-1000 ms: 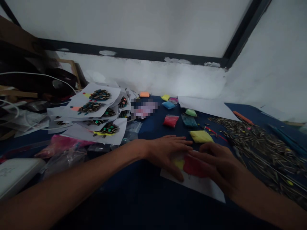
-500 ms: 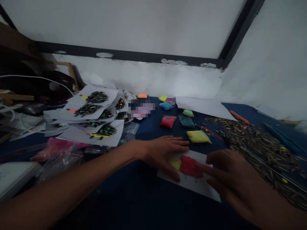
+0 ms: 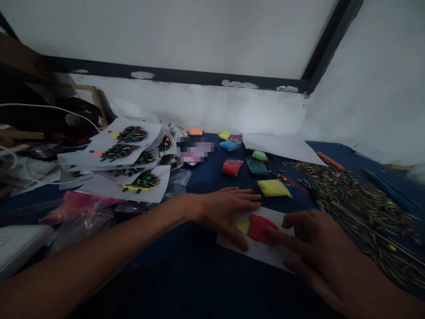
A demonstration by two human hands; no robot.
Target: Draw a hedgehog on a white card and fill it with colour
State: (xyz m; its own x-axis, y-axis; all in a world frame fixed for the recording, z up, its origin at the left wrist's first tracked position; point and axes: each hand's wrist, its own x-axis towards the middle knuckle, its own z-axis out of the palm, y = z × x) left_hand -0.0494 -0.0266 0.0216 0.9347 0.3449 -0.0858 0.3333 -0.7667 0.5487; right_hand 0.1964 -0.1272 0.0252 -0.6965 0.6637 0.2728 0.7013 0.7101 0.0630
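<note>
A sheet of white paper [image 3: 265,253] lies on the dark blue tabletop, with a flattened patch of red clay [image 3: 258,228] and a smaller yellow patch [image 3: 243,227] on it. My left hand [image 3: 229,210] rests flat over the paper's left part, fingers stretched and thumb beside the yellow patch. From the right, my right hand [image 3: 312,248] reaches in with its index fingertip on the red clay. Its other fingers are bent and apart, holding nothing. A packet of yellow clay [image 3: 274,188] sits just beyond the paper.
At left is a stack of papers [image 3: 96,186] with seed-covered figures. Several coloured packets, including a red one [image 3: 231,168], lie ahead. Loose striped seeds [image 3: 352,199] cover the right side. A blank sheet [image 3: 282,147] and an orange tool [image 3: 330,161] lie near the wall.
My right index fingertip has moved slightly left, further onto the red clay. My left hand stays in place on the paper.
</note>
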